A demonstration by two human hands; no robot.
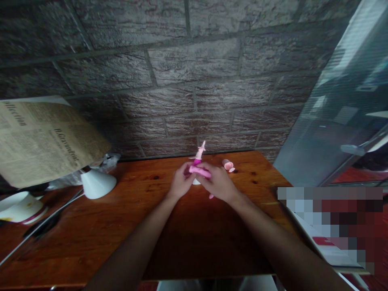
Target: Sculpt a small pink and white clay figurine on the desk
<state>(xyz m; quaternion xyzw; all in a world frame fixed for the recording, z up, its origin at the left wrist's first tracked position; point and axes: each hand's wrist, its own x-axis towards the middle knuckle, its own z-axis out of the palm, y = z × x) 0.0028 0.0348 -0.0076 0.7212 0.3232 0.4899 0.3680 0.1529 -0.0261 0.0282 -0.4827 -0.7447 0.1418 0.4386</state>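
Both my hands are together over the wooden table, fingers closed around a pink elongated piece (200, 171). My left hand (181, 180) pinches its left end, while my right hand (220, 184) grips the right end. Just behind the fingers rises a pale pink pointed piece (200, 152) with a magenta part below it; whether it joins the held piece I cannot tell. Under the hands shows a bit of something white (196, 182). A small pink tip (211, 196) sticks out below my right hand. Beyond that hand lie small pink cup-shaped pieces (228, 165).
A white lamp base (98, 185) with a newspaper-print shade (45, 141) stands left on the wooden table (127, 226), its cord running forward. Near it are a white paper cup (21, 206) and clear plastic. A stone-patterned wall (194, 101) rises behind; a glass panel (327, 121) is right.
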